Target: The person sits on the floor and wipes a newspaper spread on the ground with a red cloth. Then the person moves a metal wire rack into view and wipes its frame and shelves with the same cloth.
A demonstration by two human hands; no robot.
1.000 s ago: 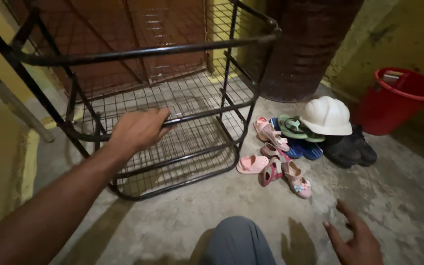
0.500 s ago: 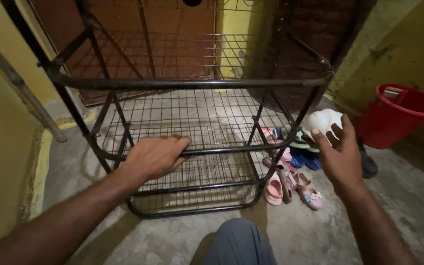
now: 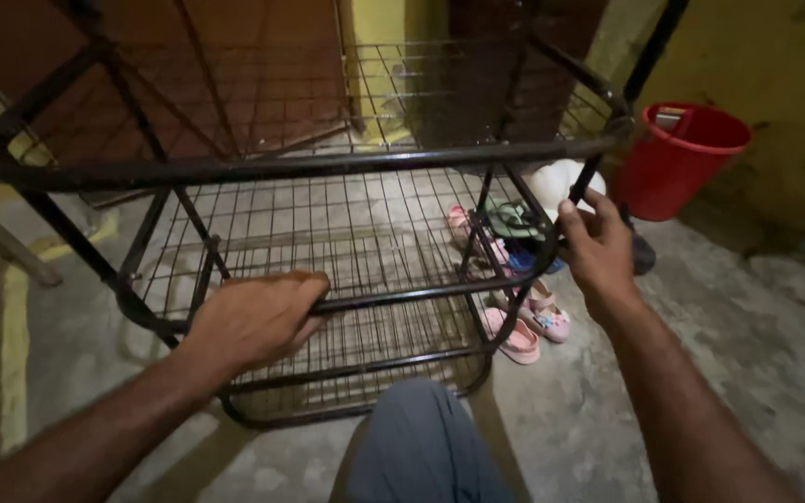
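Left hand [image 3: 253, 321] clamped round black wire rack [image 3: 328, 168] middle rail; right hand [image 3: 596, 244] gripping side post, pink sandals [image 3: 531, 326] beside.

Rack [image 3: 365, 233] stood on the floor [image 3: 747, 373] right in front of me, my knee [image 3: 421, 447] just before its bottom tier. My left hand [image 3: 253, 321] was on the middle tier's front bar, my right hand [image 3: 598, 247] on the rack's right end. Shoes [image 3: 524, 326] lay on the floor right of the rack, helmet [image 3: 556, 182] behind them. Bucket [image 3: 677, 158] sat further right, by the wall [image 3: 775, 74]. Door [image 3: 160, 74] was behind the rack.
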